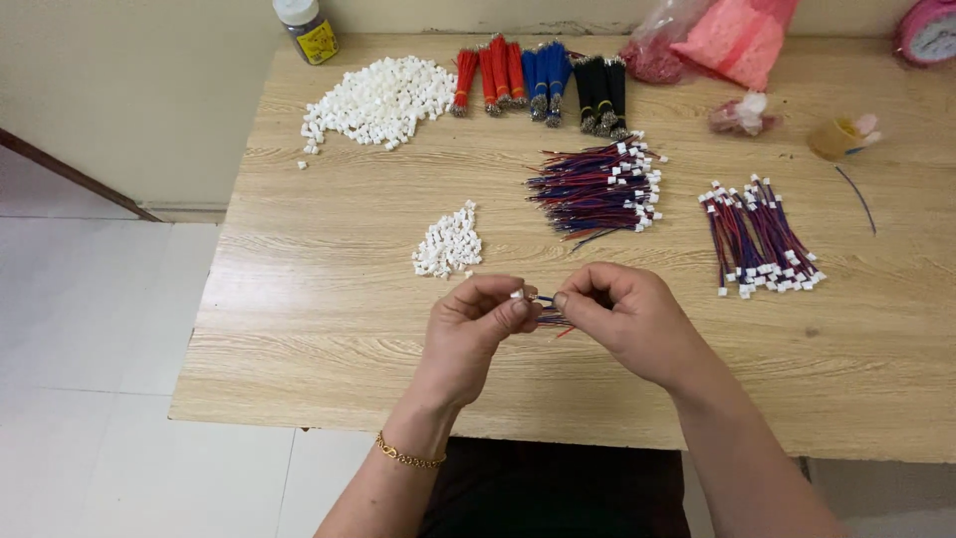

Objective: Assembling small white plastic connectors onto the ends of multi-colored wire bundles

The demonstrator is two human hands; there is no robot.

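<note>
Over the near middle of the wooden table (319, 329), my left hand (473, 329) pinches a small white plastic connector (517, 295) between thumb and forefinger. My right hand (627, 319) holds a few thin red, blue and black wires (554, 319) whose ends meet the connector between the two hands. Just beyond my left hand lies a small heap of white connectors (449, 242). Farther back is a pile of finished wire sets with white ends (600, 186).
A large heap of white connectors (378, 100) lies at the back left. Bundles of red, blue and black wires (543, 78) line the back edge. Another pile of finished wire sets (759, 239) is at the right. A jar (307, 28), pink bags (722, 35) and a pink clock (928, 30) stand behind.
</note>
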